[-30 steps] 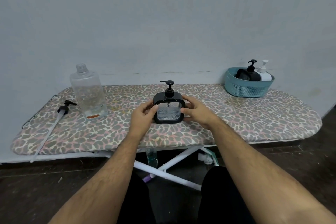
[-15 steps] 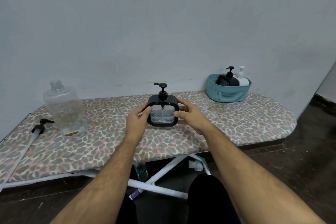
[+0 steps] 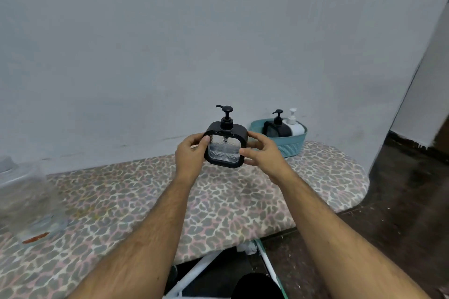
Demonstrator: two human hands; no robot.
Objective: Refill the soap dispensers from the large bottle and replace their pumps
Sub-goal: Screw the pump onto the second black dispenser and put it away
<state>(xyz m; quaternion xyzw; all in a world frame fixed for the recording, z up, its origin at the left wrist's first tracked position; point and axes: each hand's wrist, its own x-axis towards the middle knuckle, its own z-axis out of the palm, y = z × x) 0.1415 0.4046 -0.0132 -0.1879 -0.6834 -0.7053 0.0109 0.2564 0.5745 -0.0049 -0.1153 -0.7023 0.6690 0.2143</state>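
- Dispenser (image 3: 226,144) is now off the board (image 3: 150,204) and held up in the air; a second ago it stood on the cover, and it has since travelled toward the basket (image 3: 290,144).
- Both hands stayed on it through the lift: left hand (image 3: 192,156) grips its left edge with the thumb on the front face, right hand (image 3: 263,153) grips its right edge with the thumb on the front lower corner and fingers behind.
- Dispenser is upright: black rounded frame, clear ribbed window, some clear liquid low in the window.
- Its black pump (image 3: 226,116) is seated on top, spout pointing away from the basket.
- Dispenser sits just beside the basket in the view, on the side away from the board's rounded end; cannot tell how far in front of the basket it is.
- Basket is teal and stands on the board against the wall.
- In the basket: a black dispenser (image 3: 277,127) and a white dispenser (image 3: 295,126), side by side, both with pumps on.
- Large bottle (image 3: 26,201) stands on the board well apart from the basket, at the far edge of the frame; clear, blurred, cap off, a thin residue at the bottom.
- Under the board, white legs (image 3: 194,274) show.
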